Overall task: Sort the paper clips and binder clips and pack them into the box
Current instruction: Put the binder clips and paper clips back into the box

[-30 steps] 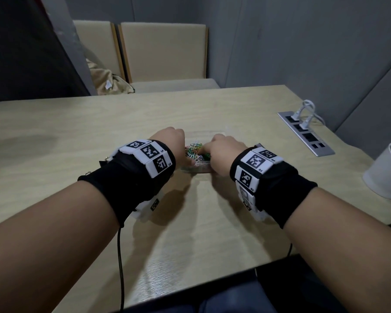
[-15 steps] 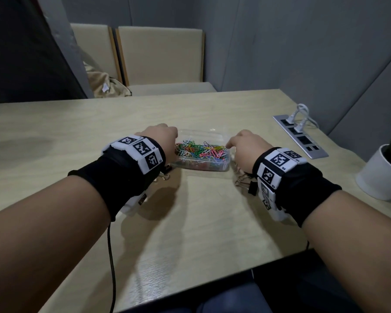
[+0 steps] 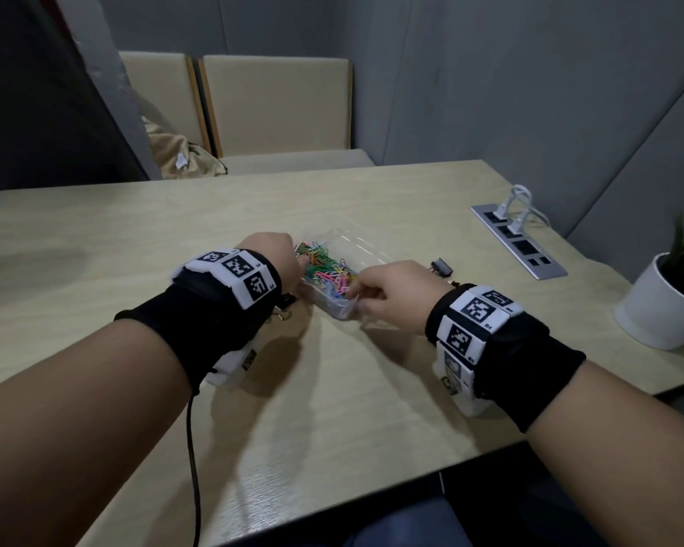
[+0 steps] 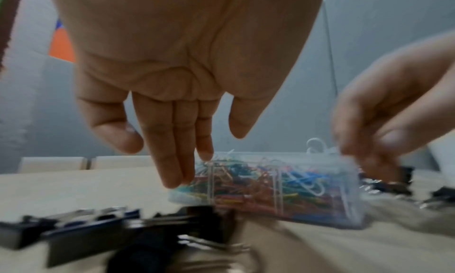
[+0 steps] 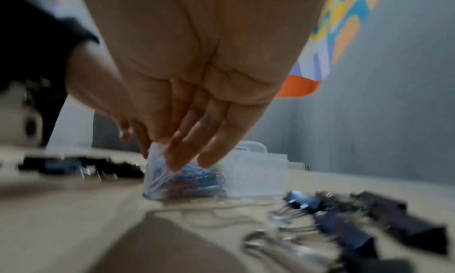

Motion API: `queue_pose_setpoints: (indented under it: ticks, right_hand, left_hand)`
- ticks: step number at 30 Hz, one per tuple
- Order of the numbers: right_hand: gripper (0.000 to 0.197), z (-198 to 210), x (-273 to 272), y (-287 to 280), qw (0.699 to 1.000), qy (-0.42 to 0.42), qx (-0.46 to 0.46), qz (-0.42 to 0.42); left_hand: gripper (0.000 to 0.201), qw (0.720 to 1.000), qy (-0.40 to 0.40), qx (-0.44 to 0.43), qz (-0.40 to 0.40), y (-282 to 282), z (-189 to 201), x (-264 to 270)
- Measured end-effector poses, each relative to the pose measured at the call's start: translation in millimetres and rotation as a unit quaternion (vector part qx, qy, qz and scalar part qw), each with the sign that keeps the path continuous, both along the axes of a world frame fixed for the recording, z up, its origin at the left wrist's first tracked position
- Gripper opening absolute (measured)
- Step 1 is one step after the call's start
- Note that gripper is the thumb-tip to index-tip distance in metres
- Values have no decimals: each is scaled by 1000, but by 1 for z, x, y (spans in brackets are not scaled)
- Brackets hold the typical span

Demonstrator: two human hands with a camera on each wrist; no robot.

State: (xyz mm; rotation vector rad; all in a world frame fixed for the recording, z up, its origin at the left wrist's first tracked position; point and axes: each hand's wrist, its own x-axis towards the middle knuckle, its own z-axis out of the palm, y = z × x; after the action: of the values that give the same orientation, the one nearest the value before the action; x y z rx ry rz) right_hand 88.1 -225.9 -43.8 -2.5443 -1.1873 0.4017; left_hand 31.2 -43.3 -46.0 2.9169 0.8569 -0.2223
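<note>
A clear plastic box (image 3: 358,246) lies askew on the table, its near half full of coloured paper clips (image 3: 328,270). My left hand (image 3: 289,254) touches the box's left end with straight fingers (image 4: 172,172). My right hand (image 3: 356,298) pinches the near corner of the box (image 5: 258,172) between thumb and fingers (image 5: 182,150). Black binder clips (image 3: 442,266) lie loose on the table right of the box, and more binder clips (image 4: 81,226) lie under my left wrist. Both wrist views are blurred.
A socket strip (image 3: 518,242) with white plugs is set into the table at the right. A white plant pot (image 3: 664,305) stands near the right edge. Two beige chairs (image 3: 277,108) are behind the table. A black cable (image 3: 192,448) hangs from my left wrist.
The box has turned from lying crosswise to lying askew. My right hand has moved from its right end to its near corner and taken hold there.
</note>
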Motion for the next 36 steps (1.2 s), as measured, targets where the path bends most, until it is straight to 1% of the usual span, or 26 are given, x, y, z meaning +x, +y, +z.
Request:
queue_pose_setpoints:
  ticks: [1, 2, 3, 4, 6, 8, 9, 11, 13, 15, 18, 21, 23, 24, 27, 29, 32, 36]
  right_hand:
    - [19, 0, 0, 1, 999, 22, 27, -18]
    - [18, 1, 4, 1, 998, 20, 52, -43]
    - [19, 2, 9, 1, 996, 0, 65, -69]
    - [19, 3, 15, -1, 994, -25, 64, -88]
    - [24, 5, 24, -4, 993, -53, 23, -103]
    - [28, 2, 27, -6, 994, -50, -36, -94]
    - [29, 1, 26, -7, 994, -45, -46, -88]
    - [27, 3, 22, -9, 995, -26, -19, -93]
    - [26, 7, 21, -12, 993, 1, 20, -118]
    - [26, 9, 26, -16, 990, 2, 15, -139]
    - [26, 7, 35, -21, 983, -28, -67, -168]
    - [30, 6, 36, -23, 963, -68, -175, -193]
    - [38, 6, 32, -27, 948, -68, -237, -200]
    - [46, 5, 31, -30, 943, -58, -262, -199]
    - [68, -1, 26, -37, 936, -36, -294, -191]
    - [73, -5, 24, -37, 941, -31, -284, -183]
    - [67, -8, 20, -34, 952, -12, -246, -182]
    - [44, -11, 22, -30, 963, -11, -204, -176]
  left_hand:
    - [43, 1000, -5, -2, 15, 3, -1, 0]
    - [42, 1000, -8, -5, 26, 4, -1, 0]
    - [40, 999, -6, -7, 33, 4, -2, -1]
    - [39, 999, -2, -5, 37, 4, -3, -2]
    - [38, 999, -3, -6, 46, 4, -4, -2]
    - [37, 999, -2, -12, 45, 7, -4, -1]
    - [36, 999, 6, -13, 39, 9, -4, 1]
    - [34, 1000, 19, -6, 21, 15, -4, 2]
    - [36, 1000, 25, 5, 5, 20, -3, 0]
    - [42, 1000, 28, 5, -11, 22, -2, -2]
    - [47, 998, 24, 2, -55, 14, -2, -5]
    - [66, 990, 79, 4, -121, 2, -5, -11]
    - [71, 985, 100, 15, -139, 0, -6, -13]
    - [74, 985, 106, 20, -136, 0, -6, -14]
    - [82, 989, 89, 18, -120, -9, 1, -18]
    - [87, 990, 66, 5, -127, -21, 4, -22]
    - [96, 987, 79, -6, -142, -39, -6, -24]
    - [100, 988, 108, -27, -109, -48, -21, -21]
